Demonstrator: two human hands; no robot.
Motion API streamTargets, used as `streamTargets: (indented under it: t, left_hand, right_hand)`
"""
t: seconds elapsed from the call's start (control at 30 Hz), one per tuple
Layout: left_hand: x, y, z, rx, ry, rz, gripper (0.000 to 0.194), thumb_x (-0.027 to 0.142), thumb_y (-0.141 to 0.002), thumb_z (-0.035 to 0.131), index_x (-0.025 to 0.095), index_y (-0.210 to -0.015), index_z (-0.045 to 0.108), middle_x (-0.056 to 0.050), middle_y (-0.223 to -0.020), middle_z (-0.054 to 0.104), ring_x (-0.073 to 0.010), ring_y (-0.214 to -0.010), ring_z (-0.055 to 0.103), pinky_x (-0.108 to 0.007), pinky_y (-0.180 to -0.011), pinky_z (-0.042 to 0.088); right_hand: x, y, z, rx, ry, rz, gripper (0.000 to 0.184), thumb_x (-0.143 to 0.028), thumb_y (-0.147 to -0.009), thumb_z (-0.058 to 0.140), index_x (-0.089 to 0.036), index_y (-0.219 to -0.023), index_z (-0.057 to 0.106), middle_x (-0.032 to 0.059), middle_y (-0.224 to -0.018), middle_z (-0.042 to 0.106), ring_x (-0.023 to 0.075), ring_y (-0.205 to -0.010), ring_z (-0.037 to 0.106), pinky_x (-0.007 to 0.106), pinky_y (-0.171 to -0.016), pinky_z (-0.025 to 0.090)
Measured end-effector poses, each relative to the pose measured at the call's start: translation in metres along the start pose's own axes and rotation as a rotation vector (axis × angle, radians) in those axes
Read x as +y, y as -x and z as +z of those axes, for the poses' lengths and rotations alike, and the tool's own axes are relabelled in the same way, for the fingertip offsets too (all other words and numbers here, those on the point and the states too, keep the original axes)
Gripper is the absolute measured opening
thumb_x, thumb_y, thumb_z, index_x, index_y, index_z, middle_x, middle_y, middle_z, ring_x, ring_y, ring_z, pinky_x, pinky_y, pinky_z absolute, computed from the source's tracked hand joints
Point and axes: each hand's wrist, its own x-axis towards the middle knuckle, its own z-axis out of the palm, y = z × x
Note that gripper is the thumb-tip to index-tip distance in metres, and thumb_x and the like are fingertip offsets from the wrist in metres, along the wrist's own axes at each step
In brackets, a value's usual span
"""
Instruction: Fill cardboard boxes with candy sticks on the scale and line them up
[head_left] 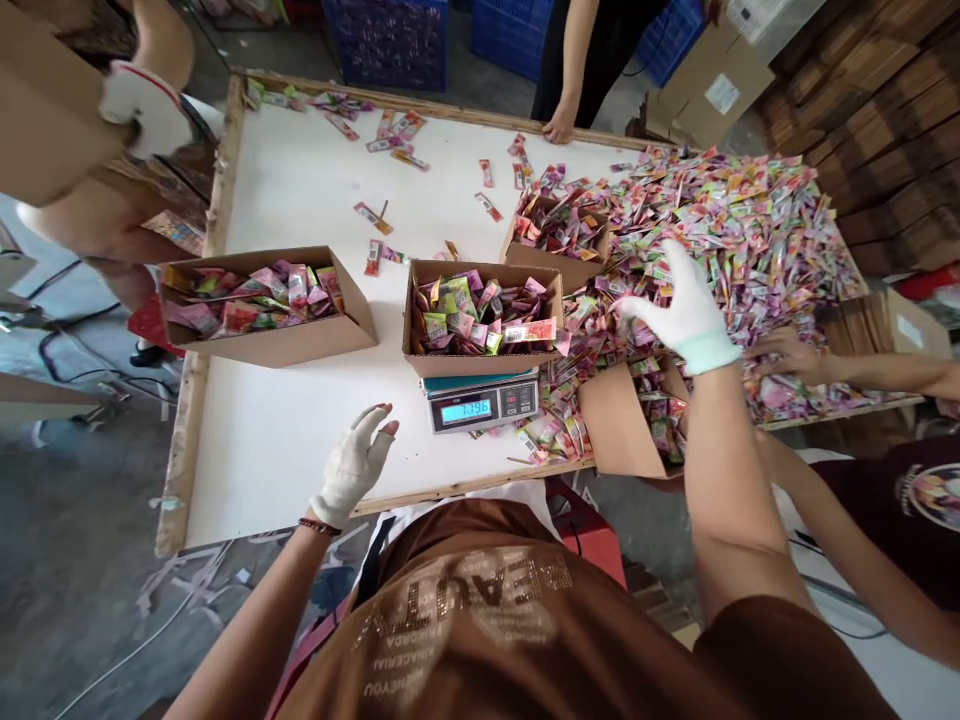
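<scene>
Fingers of the left hand, in a white knit glove with the tips cut off, are loosely curled and hold nothing; the hand hovers above the bare white tabletop, down and left of the small grey digital scale, seemingly waiting while the reading settles. Far to the scale's upper left, another person's gloved hand grips a plain brown cardboard sheet. Left of the scale sits a long open brown cardboard box, part filled with glossy pink, green and red foil sachets lying loose. On the scale's platform rests a squarer open brown cardboard carton, packed with the same crinkled sachets, placed there, I judge, so its weight shows on the lit display. Beyond the scale, toward the far rim, a third open cardboard box holds more sachets, and a bare hand of a standing person rests on the table's wooden edge. Right of the scale the right hand, in a white knit glove, is spread wide with fingers fanned, palm down over the big heap of mixed shiny sachets, touching or just above it; I cannot tell which, and it grips nothing. A tilted brown cardboard box lies below it at the table's near edge. Furthest right, a co-worker's bare hand rests in the heap.
</scene>
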Motion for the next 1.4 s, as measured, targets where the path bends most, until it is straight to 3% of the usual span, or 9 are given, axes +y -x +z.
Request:
streamTargets:
  t: [0.13, 0.27, 0.4, 0.53, 0.73, 0.87, 1.0, 1.23, 1.4]
  left_hand:
    - [0.002, 0.001, 0.005, -0.006, -0.002, -0.002, 0.045, 0.052, -0.1, 0.047, 0.017, -0.124, 0.065, -0.017, -0.138, 0.065, -0.0301, -0.13, 0.062, -0.048, -0.112, 0.05]
    - [0.002, 0.006, 0.009, 0.004, -0.01, 0.008, 0.045, 0.051, -0.101, 0.047, 0.018, -0.125, 0.064, -0.016, -0.139, 0.065, -0.0304, -0.131, 0.062, -0.049, -0.112, 0.05]
    - [-0.002, 0.016, 0.005, 0.028, -0.014, 0.006, 0.044, 0.052, -0.1, 0.048, 0.018, -0.124, 0.065, -0.017, -0.139, 0.065, -0.0307, -0.13, 0.063, -0.049, -0.11, 0.052]
    - [-0.012, 0.027, 0.001, 0.063, -0.016, -0.027, 0.045, 0.052, -0.1, 0.048, 0.018, -0.123, 0.065, -0.017, -0.138, 0.065, -0.0318, -0.129, 0.064, -0.05, -0.11, 0.052]
    - [-0.015, 0.028, 0.006, 0.058, -0.024, -0.03, 0.043, 0.052, -0.099, 0.048, 0.019, -0.121, 0.066, -0.016, -0.136, 0.067, -0.0318, -0.126, 0.066, -0.05, -0.109, 0.053]
    - [-0.004, 0.013, -0.003, 0.071, -0.053, -0.004, 0.045, 0.052, -0.099, 0.047, 0.017, -0.119, 0.067, -0.017, -0.135, 0.068, -0.0322, -0.125, 0.066, -0.051, -0.109, 0.053]
    - [0.01, -0.013, -0.031, 0.176, -0.043, 0.05, 0.044, 0.05, -0.099, 0.051, 0.017, -0.122, 0.067, -0.016, -0.134, 0.068, -0.0304, -0.127, 0.064, -0.049, -0.112, 0.051]
    - [0.087, -0.076, -0.083, 0.383, -0.078, 0.321, 0.034, 0.038, -0.101, 0.054, 0.015, -0.12, 0.07, -0.009, -0.126, 0.072, -0.0225, -0.122, 0.065, -0.042, -0.111, 0.052]
    - [0.153, -0.106, -0.089, 0.361, -0.106, 0.447, 0.039, 0.038, -0.103, 0.05, 0.011, -0.125, 0.068, -0.008, -0.131, 0.07, -0.0186, -0.126, 0.064, -0.037, -0.112, 0.051]
  right_hand:
    - [-0.08, 0.005, 0.031, -0.118, -0.091, -0.29, 0.044, -0.039, -0.094, 0.069, -0.019, -0.134, 0.067, 0.0143, -0.134, 0.068, 0.0276, -0.118, 0.065, 0.045, -0.104, 0.05]
    - [-0.156, 0.001, 0.075, -0.508, 0.289, -0.337, 0.05, -0.055, -0.093, 0.066, -0.019, -0.126, 0.069, 0.015, -0.12, 0.074, 0.0343, -0.113, 0.067, 0.05, -0.096, 0.049]
    - [-0.178, -0.009, 0.098, -0.76, 0.422, -0.302, 0.026, -0.037, -0.093, 0.063, -0.018, -0.106, 0.075, 0.0127, -0.11, 0.077, 0.03, -0.107, 0.07, 0.043, -0.097, 0.044]
    - [-0.158, -0.019, 0.085, -0.732, 0.242, -0.347, 0.015, -0.025, -0.089, 0.063, -0.019, -0.088, 0.077, 0.0043, -0.094, 0.078, 0.0208, -0.092, 0.07, 0.033, -0.089, 0.044]
    - [-0.118, -0.023, 0.017, -0.501, -0.091, -0.336, 0.015, -0.029, -0.085, 0.064, -0.02, -0.085, 0.076, 0.0017, -0.087, 0.076, 0.017, -0.078, 0.067, 0.031, -0.073, 0.048]
    - [-0.074, -0.018, -0.027, -0.304, -0.099, -0.254, 0.016, -0.031, -0.084, 0.064, -0.022, -0.087, 0.077, 0.0042, -0.086, 0.076, 0.0202, -0.076, 0.067, 0.035, -0.073, 0.051]
    - [-0.02, -0.013, -0.041, -0.11, 0.01, -0.06, 0.015, -0.029, -0.082, 0.065, -0.021, -0.085, 0.077, 0.0089, -0.09, 0.078, 0.0251, -0.08, 0.07, 0.038, -0.074, 0.053]
    - [0.038, -0.011, -0.024, -0.025, 0.184, 0.083, 0.024, -0.029, -0.082, 0.059, -0.015, -0.086, 0.079, 0.0136, -0.098, 0.079, 0.0277, -0.091, 0.072, 0.037, -0.083, 0.053]
    - [0.049, -0.014, -0.02, -0.027, 0.146, 0.059, 0.025, -0.031, -0.082, 0.06, -0.016, -0.087, 0.079, 0.012, -0.095, 0.079, 0.0286, -0.091, 0.073, 0.037, -0.084, 0.053]
